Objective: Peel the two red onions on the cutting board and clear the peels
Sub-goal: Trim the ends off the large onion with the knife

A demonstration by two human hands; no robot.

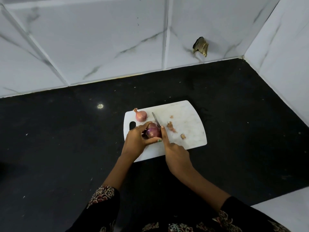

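Black counter [66, 139] bearing one white board [189, 131]. Two hands over the board: left hand [137, 139] curls its fingers round one onion [153, 132], partly peeled, at the board's near left; right hand [175, 153] grips one knife [156, 120], blade against that onion. Second onion [141, 116], unpeeled, lies just behind. Three peel scraps [171, 126] lie on the board to the right.

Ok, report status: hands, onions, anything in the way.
Left hand grips darker onion over cutting board. Right hand holds knife, blade at that onion. Second onion unpeeled, far left. Peel scraps on board; nothing in the way.
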